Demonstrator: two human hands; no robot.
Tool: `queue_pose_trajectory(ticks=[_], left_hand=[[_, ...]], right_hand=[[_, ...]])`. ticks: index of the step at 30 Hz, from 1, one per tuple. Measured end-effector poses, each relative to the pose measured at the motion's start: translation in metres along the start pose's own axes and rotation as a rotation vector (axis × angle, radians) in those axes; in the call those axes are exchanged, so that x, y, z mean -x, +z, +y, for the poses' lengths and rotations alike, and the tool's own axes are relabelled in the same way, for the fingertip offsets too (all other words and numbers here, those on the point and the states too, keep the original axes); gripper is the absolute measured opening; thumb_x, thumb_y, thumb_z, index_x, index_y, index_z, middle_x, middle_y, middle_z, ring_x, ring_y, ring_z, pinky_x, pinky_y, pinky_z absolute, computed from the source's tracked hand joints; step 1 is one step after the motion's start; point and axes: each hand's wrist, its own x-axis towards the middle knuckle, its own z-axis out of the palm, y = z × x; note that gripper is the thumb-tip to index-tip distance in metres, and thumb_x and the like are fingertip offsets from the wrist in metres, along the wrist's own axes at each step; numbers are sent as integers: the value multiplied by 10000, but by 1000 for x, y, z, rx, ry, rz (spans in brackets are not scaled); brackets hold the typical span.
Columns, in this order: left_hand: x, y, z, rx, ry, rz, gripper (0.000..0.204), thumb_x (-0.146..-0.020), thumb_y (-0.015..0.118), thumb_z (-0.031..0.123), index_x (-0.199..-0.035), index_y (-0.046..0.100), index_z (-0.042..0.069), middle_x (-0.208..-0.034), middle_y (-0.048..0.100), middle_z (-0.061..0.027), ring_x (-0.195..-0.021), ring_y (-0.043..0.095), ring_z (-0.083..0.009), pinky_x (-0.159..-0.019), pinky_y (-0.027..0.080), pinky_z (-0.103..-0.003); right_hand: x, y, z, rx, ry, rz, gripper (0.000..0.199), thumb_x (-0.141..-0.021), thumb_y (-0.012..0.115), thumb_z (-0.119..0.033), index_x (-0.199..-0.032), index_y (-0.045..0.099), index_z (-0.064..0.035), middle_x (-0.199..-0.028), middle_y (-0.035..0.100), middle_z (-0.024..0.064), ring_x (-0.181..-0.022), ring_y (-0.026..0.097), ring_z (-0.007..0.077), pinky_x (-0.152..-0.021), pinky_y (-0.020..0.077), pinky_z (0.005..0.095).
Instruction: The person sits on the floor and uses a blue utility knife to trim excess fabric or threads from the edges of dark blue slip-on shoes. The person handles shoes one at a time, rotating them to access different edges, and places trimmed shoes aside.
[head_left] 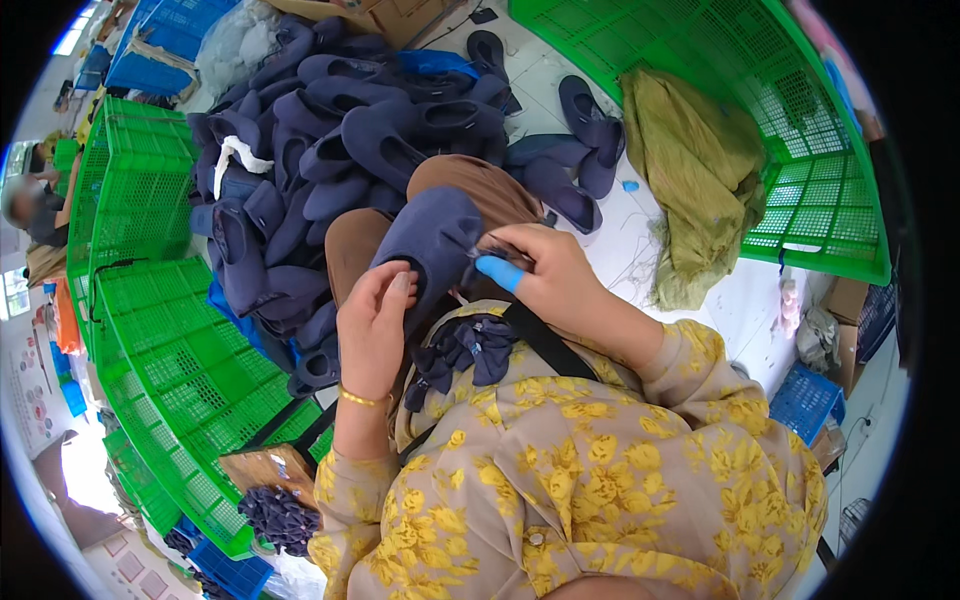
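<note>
A dark blue fabric slip-on shoe point(428, 228) rests over my knees with its toe pointing away from me. My left hand point(375, 325) is closed on the rim of its opening, fingers tucked inside the edge. At the shoe's right side, my right hand point(560, 275) pinches something small and dark, too hidden to make out. A blue cover point(499, 272) wraps the thumb of that hand. Several dark blue gathered cloth pieces point(470, 348) lie in my lap, just below the shoe.
A large heap of similar shoes point(300, 150) fills the floor ahead and left. Green plastic crates point(190, 370) stand along the left, another green crate point(810, 190) at the far right. An olive cloth sack point(690, 180) lies right. More dark cloth pieces point(280, 518) sit at lower left.
</note>
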Motion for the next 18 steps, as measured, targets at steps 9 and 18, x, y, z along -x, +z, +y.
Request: queue_pose_trajectory(ticks=[9, 18], left_hand=[[-6, 15, -25, 519, -284, -88, 156, -940, 593, 128, -971, 666, -5, -869, 650, -23, -789, 589, -103, -761, 456, -223], [2, 23, -24, 663, -331, -90, 146, -948, 586, 150, -1020, 628, 31, -863, 621, -8, -778, 528, -72, -716, 410, -203]], right_hand=[[-30, 20, 3, -37, 127, -114, 188, -864, 637, -142, -955, 662, 21, -727, 659, 134, -638, 638, 172, -583, 465, 322], [-36, 8, 6, 46, 74, -273, 187, -892, 650, -111, -1021, 648, 24, -830, 670, 71, -760, 566, 97, -705, 466, 279]])
